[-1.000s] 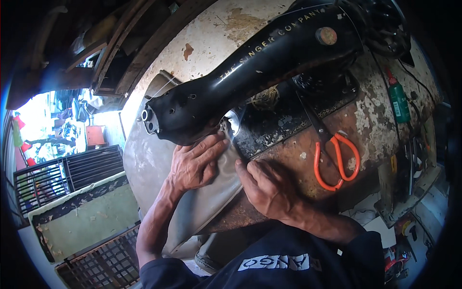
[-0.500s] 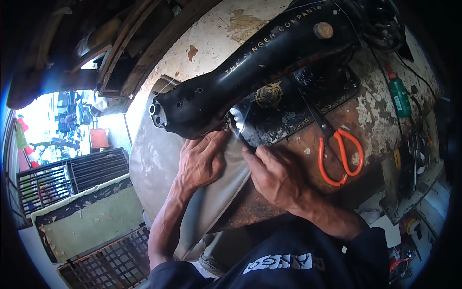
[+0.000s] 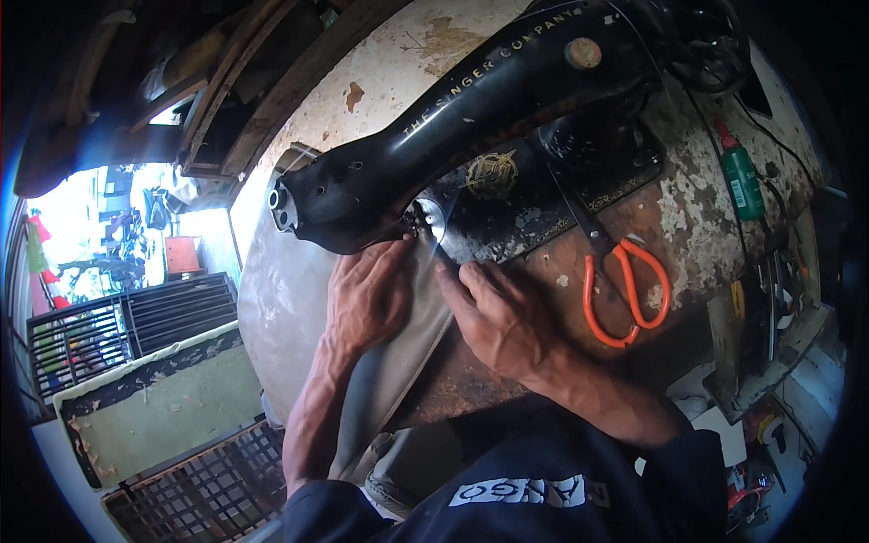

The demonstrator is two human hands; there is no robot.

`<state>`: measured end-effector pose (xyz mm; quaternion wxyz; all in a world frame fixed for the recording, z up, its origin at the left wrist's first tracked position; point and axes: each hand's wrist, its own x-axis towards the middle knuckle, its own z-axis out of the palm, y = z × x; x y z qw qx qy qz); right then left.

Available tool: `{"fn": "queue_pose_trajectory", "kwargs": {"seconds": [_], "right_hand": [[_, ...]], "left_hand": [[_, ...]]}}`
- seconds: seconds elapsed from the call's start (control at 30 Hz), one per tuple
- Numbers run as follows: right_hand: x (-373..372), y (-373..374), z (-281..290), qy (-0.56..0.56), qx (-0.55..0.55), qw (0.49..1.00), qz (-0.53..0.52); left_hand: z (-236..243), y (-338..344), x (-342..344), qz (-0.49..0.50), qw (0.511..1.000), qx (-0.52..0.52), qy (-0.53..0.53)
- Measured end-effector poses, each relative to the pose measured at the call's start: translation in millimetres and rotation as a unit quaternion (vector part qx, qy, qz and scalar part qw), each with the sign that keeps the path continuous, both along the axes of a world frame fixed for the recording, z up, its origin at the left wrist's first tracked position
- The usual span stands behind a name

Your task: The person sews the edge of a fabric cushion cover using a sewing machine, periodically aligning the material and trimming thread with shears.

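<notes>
A black sewing machine [image 3: 380, 185] with gold lettering stretches across the worktable, its head at the left end. Under that head lies a grey-brown sheet of material [image 3: 281, 271], smooth like vinyl, hanging over the near edge. My left hand [image 3: 369, 294] presses on the sheet beside the needle area, its fingers bent and close together, tips partly hidden. At the sheet's right edge, my right hand [image 3: 502, 317] has thumb and fingers closed, where a narrow dark strip [image 3: 444, 257] shows near the bright metal plate [image 3: 434, 220].
Scissors with orange handles [image 3: 627, 294] lie right of my right hand, blades toward the machine. A green bottle with a red cap [image 3: 742, 181] stands farther right. A worn green padded panel [image 3: 167, 403] and a dark slatted rack [image 3: 181, 312] are at left.
The whole scene has shifted slightly left in the picture. Against the machine, both hands keep nearly the same places, still at the sheet near the needle area.
</notes>
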<state>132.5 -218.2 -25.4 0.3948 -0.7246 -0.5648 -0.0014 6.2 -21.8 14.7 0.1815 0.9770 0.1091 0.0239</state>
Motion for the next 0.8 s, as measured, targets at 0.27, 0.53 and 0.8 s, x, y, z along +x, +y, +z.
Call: {"fn": "queue_pose_trajectory", "kwargs": {"seconds": [0.27,0.53,0.8], "right_hand": [[-0.3,-25.6,16.5,-0.071,-0.115,0.991,0.013],[31.4,-19.7,41.2,0.093,-0.156,0.979,0.089],[122.9,137.1,64.1,0.317,-0.407,0.845,0.14]], "left_hand": [[2.7,-39.7,-9.5,0.004,0.996,0.088,-0.004],[2.4,-42.9,-15.0,-0.006,0.999,0.051,0.016],[-2.1,-65.8,-19.4,0.009,0.999,0.045,-0.019]]}}
